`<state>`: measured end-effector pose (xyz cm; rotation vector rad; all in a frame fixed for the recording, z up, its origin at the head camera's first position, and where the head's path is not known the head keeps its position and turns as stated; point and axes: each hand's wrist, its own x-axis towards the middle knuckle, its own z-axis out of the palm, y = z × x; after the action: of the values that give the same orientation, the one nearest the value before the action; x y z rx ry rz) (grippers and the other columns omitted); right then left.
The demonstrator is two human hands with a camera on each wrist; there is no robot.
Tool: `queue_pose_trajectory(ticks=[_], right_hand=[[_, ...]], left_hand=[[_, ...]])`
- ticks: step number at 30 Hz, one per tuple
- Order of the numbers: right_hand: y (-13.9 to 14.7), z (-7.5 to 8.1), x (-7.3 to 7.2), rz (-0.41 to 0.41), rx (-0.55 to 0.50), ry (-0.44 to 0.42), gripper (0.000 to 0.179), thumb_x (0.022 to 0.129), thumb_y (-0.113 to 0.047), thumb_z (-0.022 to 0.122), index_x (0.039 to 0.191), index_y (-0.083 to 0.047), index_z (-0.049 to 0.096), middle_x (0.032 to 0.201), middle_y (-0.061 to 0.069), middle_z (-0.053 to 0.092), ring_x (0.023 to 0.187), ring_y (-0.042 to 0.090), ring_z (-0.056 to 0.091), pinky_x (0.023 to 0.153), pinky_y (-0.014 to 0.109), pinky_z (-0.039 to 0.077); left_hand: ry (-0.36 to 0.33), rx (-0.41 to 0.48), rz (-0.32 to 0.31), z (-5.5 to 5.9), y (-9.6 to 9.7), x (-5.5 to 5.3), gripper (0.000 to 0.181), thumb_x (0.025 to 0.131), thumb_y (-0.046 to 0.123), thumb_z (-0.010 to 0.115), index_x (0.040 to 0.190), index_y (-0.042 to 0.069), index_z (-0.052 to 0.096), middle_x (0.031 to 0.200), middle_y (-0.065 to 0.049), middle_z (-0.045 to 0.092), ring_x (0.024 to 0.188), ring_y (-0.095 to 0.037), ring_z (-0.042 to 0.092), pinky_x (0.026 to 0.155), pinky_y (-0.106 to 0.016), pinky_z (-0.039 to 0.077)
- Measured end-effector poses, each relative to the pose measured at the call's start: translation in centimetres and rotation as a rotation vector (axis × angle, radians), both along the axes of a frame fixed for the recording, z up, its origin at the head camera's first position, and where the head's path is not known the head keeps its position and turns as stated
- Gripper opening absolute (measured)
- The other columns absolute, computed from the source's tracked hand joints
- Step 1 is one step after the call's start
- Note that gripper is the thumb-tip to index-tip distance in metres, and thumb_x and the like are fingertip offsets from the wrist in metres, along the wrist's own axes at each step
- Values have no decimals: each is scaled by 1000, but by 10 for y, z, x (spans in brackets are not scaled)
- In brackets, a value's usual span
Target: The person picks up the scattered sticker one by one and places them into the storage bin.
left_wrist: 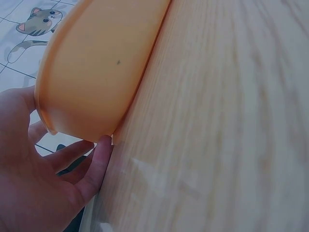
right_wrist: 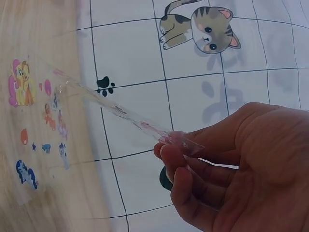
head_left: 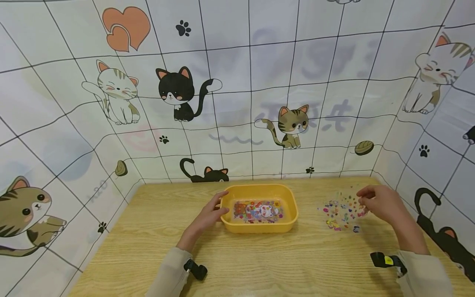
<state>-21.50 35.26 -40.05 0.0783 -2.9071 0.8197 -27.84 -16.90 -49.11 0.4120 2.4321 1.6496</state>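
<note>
A yellow plastic box (head_left: 259, 228) with rounded corners stands on the table. Inside lie clear sticker sheets (head_left: 257, 211) printed with a brown bear, a white rabbit and small colourful shapes. My left hand (head_left: 208, 212) holds the box's left end; in the left wrist view the hand (left_wrist: 53, 164) has its fingers against the rim and the wall. To the right of the box, my right hand (head_left: 380, 203) pinches a transparent sticker sheet (right_wrist: 130, 115) by its edge, between thumb and fingers. Pony and balloon stickers (right_wrist: 29, 125) show over the wood; whether they belong to the held sheet I cannot tell.
The wooden table (head_left: 237, 264) runs back to a white cloth wall (head_left: 237, 103) with grid lines and printed cats. Similar cloth closes off both sides. Black straps (head_left: 195, 269) with small devices sit on both wrists.
</note>
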Motion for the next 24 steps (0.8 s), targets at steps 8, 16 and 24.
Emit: queue_pose_trajectory(ticks=[8, 16, 24], right_hand=[[-3, 5, 2, 2, -6, 22, 30, 99, -11, 61, 118, 12, 66, 97, 24, 73, 69, 19, 65, 57, 33, 47], [-5, 9, 5, -4, 1, 20, 31, 99, -12, 60, 118, 11, 66, 98, 23, 73, 70, 20, 67, 57, 33, 47], [-6, 10, 6, -10, 6, 29, 30, 99, -11, 61, 117, 11, 67, 96, 22, 73, 69, 16, 65, 58, 33, 47]], left_hand=[[2, -3, 2, 0, 0, 1, 60, 104, 19, 60, 159, 28, 38, 158, -22, 43, 130, -36, 57, 92, -44, 61], [4, -1, 3, 1, 0, 2, 60, 103, 20, 60, 159, 28, 39, 156, -21, 45, 130, -36, 58, 93, -44, 61], [1, 1, -2, 1, 0, 2, 60, 104, 20, 60, 159, 28, 38, 158, -21, 44, 131, -36, 57, 92, -44, 61]])
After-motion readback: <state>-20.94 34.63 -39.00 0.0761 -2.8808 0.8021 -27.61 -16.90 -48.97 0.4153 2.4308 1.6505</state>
